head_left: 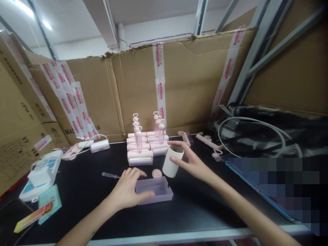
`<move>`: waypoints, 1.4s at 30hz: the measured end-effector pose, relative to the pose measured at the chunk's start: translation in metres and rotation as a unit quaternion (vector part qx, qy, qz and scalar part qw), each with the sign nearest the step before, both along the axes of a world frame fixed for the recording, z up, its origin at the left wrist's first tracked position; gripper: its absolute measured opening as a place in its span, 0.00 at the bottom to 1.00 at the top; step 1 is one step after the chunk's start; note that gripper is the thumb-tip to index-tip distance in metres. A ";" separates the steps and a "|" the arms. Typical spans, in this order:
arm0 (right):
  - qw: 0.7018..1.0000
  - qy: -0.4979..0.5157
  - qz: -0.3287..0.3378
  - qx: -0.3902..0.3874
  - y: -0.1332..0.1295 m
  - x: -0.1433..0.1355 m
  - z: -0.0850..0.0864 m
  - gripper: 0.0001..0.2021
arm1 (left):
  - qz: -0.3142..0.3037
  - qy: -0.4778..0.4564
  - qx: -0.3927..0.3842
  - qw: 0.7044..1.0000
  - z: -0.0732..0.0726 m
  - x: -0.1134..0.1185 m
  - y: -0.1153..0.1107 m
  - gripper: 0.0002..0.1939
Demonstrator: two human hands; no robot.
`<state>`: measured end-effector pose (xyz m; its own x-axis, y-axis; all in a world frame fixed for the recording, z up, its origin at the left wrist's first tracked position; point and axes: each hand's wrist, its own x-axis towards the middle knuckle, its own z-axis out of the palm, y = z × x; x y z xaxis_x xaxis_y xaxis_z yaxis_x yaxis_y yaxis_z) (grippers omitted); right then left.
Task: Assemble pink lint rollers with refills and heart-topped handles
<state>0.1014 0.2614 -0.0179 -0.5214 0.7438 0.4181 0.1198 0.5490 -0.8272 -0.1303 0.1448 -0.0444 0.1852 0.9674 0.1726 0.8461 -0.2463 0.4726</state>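
Right hand (191, 161): fingers closed round a white roll (170, 166), tilted just behind the lilac case (166, 196).
Left hand (125, 191): fingers spread at the case's left end; I cannot tell whether they grip.
Pink rollers (139, 155): grouped farther back (complete, seemingly, from my remote seat).
Progress: I judge this piece unfinished, roll and case apart.
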 end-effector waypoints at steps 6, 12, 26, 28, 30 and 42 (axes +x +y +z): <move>0.998 -0.022 0.015 0.062 0.007 -0.015 -0.007 0.22 | -0.087 0.032 -0.098 0.991 0.024 -0.018 -0.011 0.25; 0.989 -0.109 0.022 0.101 0.001 -0.031 -0.017 0.22 | -0.089 0.020 -0.174 0.981 0.032 -0.039 -0.010 0.28; 0.982 -0.140 0.047 0.121 -0.004 -0.038 -0.027 0.21 | -0.055 0.039 -0.189 0.980 0.038 -0.043 -0.017 0.27; 0.981 -0.143 0.054 0.119 -0.004 -0.036 -0.028 0.21 | -0.054 0.035 -0.174 0.983 0.036 -0.040 -0.017 0.26; 0.980 -0.140 0.079 0.115 0.000 -0.031 -0.027 0.27 | -0.055 0.028 -0.169 0.984 0.034 -0.039 -0.015 0.26; 0.890 -0.398 -0.074 0.210 0.069 0.022 -0.048 0.17 | -0.062 -0.019 -0.107 0.992 0.040 -0.026 -0.005 0.41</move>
<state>0.1237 0.3307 -0.0657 -0.6864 0.6943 0.2164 0.6727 0.7192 -0.1739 -0.1560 0.1394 -0.0044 0.3018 0.9531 -0.0252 0.7967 -0.2375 0.5558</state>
